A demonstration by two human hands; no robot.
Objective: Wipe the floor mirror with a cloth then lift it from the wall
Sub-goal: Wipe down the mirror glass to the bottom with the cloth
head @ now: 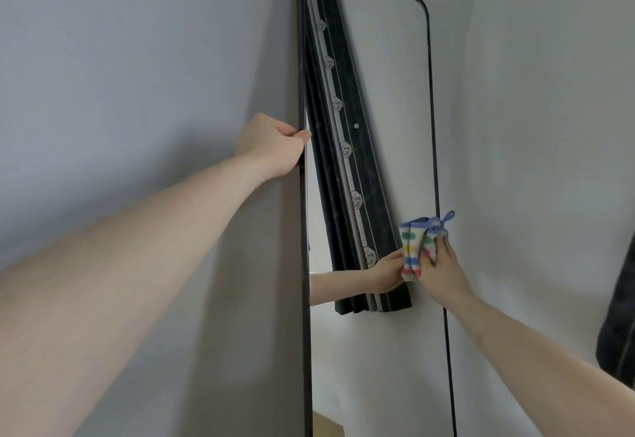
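A tall floor mirror (395,110) with a thin black frame and rounded top corner leans against the white wall. My left hand (271,143) grips its left frame edge at mid height, fingers wrapped around the bar. My right hand (441,266) presses a folded cloth (417,246), white with coloured stripes and a blue trim loop, flat on the glass near the right frame edge. The glass reflects my right hand, the cloth and a dark patterned curtain.
White wall (137,58) fills the left side, and another white wall (549,127) stands right of the mirror. A dark curtain (618,316) hangs at the far right edge. A strip of tan floor shows reflected at the mirror's bottom.
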